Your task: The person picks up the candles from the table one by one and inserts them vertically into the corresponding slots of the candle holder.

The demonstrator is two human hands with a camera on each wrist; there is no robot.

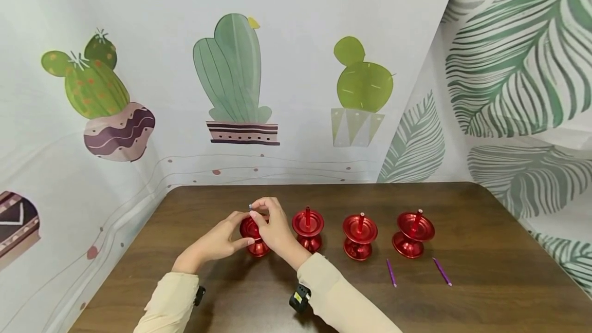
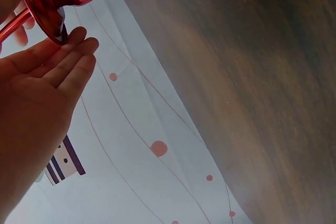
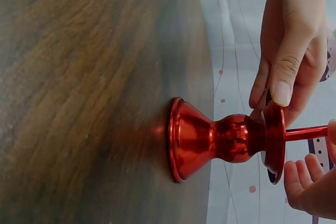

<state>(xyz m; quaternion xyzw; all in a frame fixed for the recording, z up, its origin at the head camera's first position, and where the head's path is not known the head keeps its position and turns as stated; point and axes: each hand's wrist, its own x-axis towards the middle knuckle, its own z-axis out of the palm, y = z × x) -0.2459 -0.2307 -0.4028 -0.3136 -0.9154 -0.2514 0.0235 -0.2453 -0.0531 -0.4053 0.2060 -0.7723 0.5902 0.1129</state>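
A shiny red metal candle holder (image 3: pixel 237 137) stands on the table, a thin red stem rising from its dish. My left hand (image 1: pixel 217 238) holds the dish's rim between thumb and fingers; in the right wrist view its thumb (image 3: pixel 283 93) lies on the rim. My right hand (image 1: pixel 276 227) is over the same holder, thumb and forefinger pinching at the stem's top. A small blue-tipped stick (image 1: pixel 250 206) shows just above those fingertips; its lower part is hidden. In the right wrist view, the right hand's fingers (image 3: pixel 311 182) are beside the dish.
To the right on the brown table (image 1: pixel 481 251) stand three matching red candle holders, left (image 1: pixel 308 225), middle (image 1: pixel 359 233) and right (image 1: pixel 413 233), each with an upright red stem. Nearer me lie two thin purple sticks, one (image 1: pixel 391 273) left of the other (image 1: pixel 442 272). A printed cloth hangs behind.
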